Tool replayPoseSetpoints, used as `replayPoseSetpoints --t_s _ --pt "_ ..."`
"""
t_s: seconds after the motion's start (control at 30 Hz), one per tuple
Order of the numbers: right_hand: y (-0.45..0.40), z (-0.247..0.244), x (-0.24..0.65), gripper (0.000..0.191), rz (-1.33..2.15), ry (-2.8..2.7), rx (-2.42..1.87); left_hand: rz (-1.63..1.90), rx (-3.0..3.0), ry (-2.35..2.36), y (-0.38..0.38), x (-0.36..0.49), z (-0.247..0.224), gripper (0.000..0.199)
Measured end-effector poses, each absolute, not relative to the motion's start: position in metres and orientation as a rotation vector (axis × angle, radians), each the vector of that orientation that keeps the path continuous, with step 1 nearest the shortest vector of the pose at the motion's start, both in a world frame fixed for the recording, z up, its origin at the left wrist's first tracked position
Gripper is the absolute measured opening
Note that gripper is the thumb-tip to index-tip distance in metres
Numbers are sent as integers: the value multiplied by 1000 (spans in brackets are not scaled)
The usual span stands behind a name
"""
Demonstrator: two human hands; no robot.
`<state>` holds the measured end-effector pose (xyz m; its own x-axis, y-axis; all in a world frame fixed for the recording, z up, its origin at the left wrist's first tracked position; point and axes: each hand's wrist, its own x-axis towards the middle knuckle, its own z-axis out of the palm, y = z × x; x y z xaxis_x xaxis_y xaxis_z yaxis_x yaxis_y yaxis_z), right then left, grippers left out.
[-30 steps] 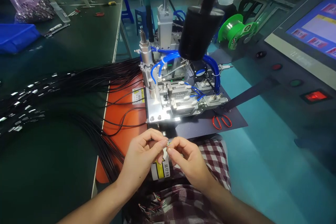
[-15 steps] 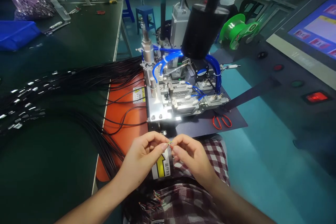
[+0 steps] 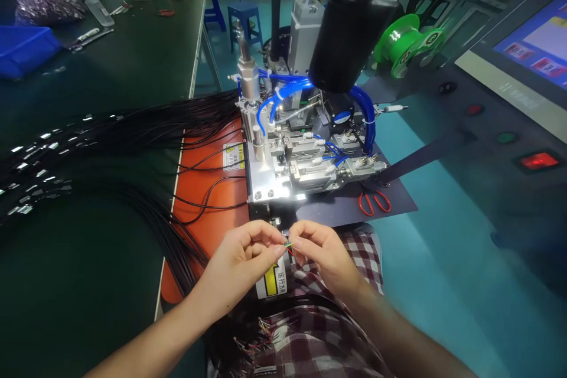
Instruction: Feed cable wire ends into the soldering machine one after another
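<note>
Thin coloured wires (image 3: pixel 289 244), with yellow-green and red showing, lie between my fingertips in front of the machine. My left hand (image 3: pixel 250 260) pinches them from the left, thumb against forefinger. From the right, my right hand (image 3: pixel 325 254) is closed on the same wires, its fingertips nearly touching the left ones. Just below is a white label (image 3: pixel 279 283) with a yellow arrow, partly covered by my left hand. Black cables with stripped, many-coloured wire ends (image 3: pixel 261 333) rest on my lap over a checked cloth (image 3: pixel 310 339).
Ahead stands a metal machine (image 3: pixel 305 159) with blue air tubes. Red-handled scissors (image 3: pixel 374 203) lie at its right. Bundles of black cable (image 3: pixel 133 124) run over the dark table (image 3: pixel 88 277). A green spool (image 3: pixel 405 44) and a control panel (image 3: pixel 505 106) are on the right.
The right fingers have shifted slightly on the wires, and more of the coloured strands shows between the hands. The view has tilted a little; both hands stay in nearly the same place.
</note>
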<state>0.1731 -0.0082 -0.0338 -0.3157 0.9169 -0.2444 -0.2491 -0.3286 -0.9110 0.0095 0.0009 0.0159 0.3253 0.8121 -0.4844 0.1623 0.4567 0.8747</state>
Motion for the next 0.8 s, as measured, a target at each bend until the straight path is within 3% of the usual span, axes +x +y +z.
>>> replayPoseSetpoints --t_s 0.23,0.53,0.8 --pt "3 -34 183 16 1755 -1252 -968 520 954 1181 1 12 13 16" --pt "-18 -29 164 14 1561 -1182 -1233 584 919 1233 -2 13 6 14" --pt "-18 -26 165 13 1614 -1088 -1246 578 831 1226 -4 11 2 13"
